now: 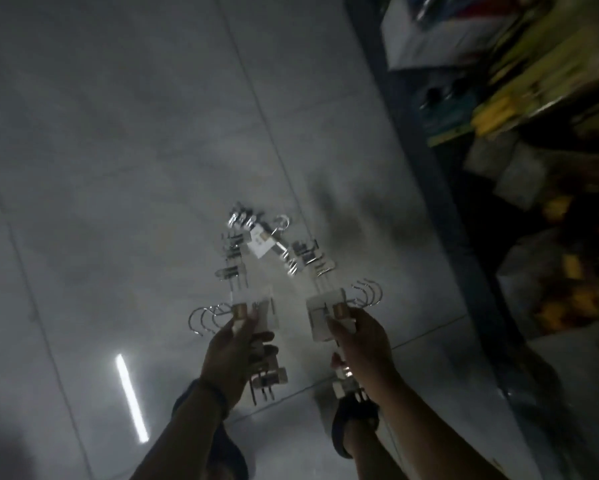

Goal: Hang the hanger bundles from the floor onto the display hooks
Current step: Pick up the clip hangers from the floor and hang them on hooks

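My left hand (234, 358) grips a bundle of clear clip hangers (237, 282) near its middle; several metal hooks curl out to the left of my fingers. My right hand (362, 348) grips a second hanger bundle (320, 271) by its white label card, its hooks fanning out to the right. Both bundles are held above the grey tiled floor (118, 168) with their far ends leaning toward each other. A third hanger bundle (270, 237) with a white tag shows between their far ends, apparently on the floor. No display hooks are visible.
A dark shelving unit (447, 209) runs along the right side, stocked with yellow packages (547, 81) and white boxes (426, 36). My feet in dark sandals (353, 427) stand on the tiles below my hands. A bright light reflection (132, 396) lies on the floor at lower left.
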